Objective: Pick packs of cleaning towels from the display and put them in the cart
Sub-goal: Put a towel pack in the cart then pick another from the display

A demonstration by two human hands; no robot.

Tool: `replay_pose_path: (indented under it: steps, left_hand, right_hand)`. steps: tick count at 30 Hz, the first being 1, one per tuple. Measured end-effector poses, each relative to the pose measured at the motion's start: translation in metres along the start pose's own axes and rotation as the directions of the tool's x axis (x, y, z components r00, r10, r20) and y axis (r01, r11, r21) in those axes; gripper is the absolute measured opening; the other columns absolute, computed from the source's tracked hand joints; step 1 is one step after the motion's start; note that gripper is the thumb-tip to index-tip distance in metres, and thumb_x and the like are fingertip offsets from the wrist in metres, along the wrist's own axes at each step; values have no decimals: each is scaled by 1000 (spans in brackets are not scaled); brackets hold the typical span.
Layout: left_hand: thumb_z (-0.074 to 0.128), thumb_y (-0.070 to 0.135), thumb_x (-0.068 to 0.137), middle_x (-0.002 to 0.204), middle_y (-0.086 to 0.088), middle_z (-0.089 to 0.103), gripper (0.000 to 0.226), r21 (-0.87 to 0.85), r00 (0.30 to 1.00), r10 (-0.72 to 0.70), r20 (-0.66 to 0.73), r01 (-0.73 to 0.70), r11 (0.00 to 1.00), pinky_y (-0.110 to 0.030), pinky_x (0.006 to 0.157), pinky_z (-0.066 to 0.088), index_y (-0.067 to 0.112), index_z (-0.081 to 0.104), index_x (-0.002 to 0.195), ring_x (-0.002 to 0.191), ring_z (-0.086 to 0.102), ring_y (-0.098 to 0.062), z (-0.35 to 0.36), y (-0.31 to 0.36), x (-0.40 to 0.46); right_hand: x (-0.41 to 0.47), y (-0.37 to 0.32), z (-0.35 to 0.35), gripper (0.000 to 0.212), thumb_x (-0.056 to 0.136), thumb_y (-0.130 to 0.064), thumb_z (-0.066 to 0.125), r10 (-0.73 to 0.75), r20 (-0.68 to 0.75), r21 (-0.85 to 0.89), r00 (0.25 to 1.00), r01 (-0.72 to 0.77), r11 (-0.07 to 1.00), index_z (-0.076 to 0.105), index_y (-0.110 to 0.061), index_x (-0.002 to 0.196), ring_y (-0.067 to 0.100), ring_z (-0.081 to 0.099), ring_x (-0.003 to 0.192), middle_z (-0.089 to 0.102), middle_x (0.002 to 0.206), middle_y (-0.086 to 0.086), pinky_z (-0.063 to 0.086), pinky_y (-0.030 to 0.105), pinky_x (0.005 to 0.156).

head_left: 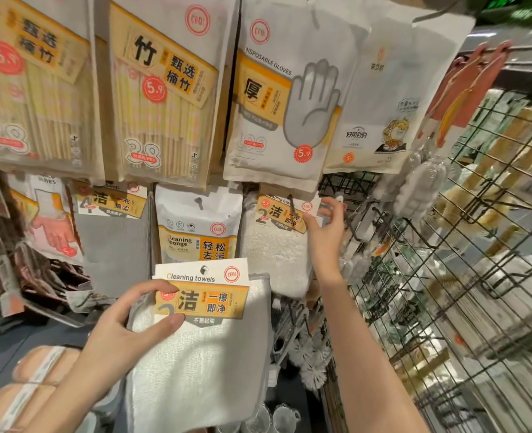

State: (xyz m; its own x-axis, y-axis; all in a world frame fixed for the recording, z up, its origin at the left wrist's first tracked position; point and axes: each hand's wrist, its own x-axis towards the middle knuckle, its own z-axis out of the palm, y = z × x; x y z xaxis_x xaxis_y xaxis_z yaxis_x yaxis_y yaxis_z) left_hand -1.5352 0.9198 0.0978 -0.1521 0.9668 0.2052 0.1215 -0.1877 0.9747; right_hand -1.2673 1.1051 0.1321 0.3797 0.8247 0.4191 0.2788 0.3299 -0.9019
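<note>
The fingers (161,303) of the left hand (124,326) are curled round the label card of a pack of cleaning towels (202,348), thumb on the front near the card's lower edge and fingertips across its upper left corner. That pack is already off the display, held low in front of the person, with its white cloth hanging down below the card.

The right hand (327,232) is raised to a second pack (277,245), which hangs on the display. Its fingertips touch the right edge of that pack's label card, near the top where the hook passes through. Whether they already pinch the card or only rest against it is hard to tell, as the card hides some of them.

The hanging pack's long axis runs up and down, and it lies to the left of the right hand's fingers. The right hand is plainly the nearer one; the left is lower and occupied. The pack would most likely have to slide outward along its hook, toward the person.

A cleaning sponge pack (196,226) hangs just left of the hanging towels, and a wire rack (446,260) stands to the right. No cart is clearly in view.
</note>
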Motion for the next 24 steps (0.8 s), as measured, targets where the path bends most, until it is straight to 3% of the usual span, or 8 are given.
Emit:
replay_pose_path:
  steps: [3,6,11,15,19,24]
  left_hand:
    - [89,36,56,98,19,69,39,3,1000,11,0,-11,1000,-14,79,43,38,66,88,94,60,3,3,0,4]
    - [85,19,60,97,19,70,38,5,1000,29,6,-29,1000,-8,76,43,39,66,86,91,60,6,5,0,9]
    - [76,47,47,99,19,69,45,-15,1000,13,8,-13,1000,-17,76,45,38,66,89,95,60,3,7,2,12]
    - [74,50,46,100,16,70,48,-11,1000,9,5,-9,1000,-23,82,46,37,66,91,95,61,1,11,3,12]
    - [74,51,47,102,15,70,48,6,1000,-4,11,3,1000,-38,96,43,37,66,93,103,61,-7,12,3,12]
    - [75,50,49,102,15,70,46,4,1000,-4,22,4,1000,-30,92,43,38,65,92,101,60,-5,14,2,11]
  right_hand:
    - [6,5,6,38,83,-8,66,-19,-33,-45,999,18,999,50,-29,110,11,53,99,52,94,-18,45,33,86]
    - [10,9,10,38,83,-11,66,-26,-45,-86,999,22,996,50,-31,111,15,53,105,54,97,-20,46,43,93]
    - [15,13,13,37,84,-10,65,-42,-63,-100,997,35,994,52,-28,114,13,51,105,56,105,-14,44,38,93]
    - [18,11,18,36,84,-5,63,-48,-73,-123,996,39,992,52,-20,116,13,51,103,57,113,-2,45,35,88]
    - [21,12,19,38,84,-6,63,-57,-76,-157,996,44,987,52,-21,116,11,51,102,55,114,0,43,32,84]
    - [15,13,9,41,84,-25,66,-78,-43,-300,996,61,952,48,-33,120,15,50,112,45,123,-5,45,34,85]
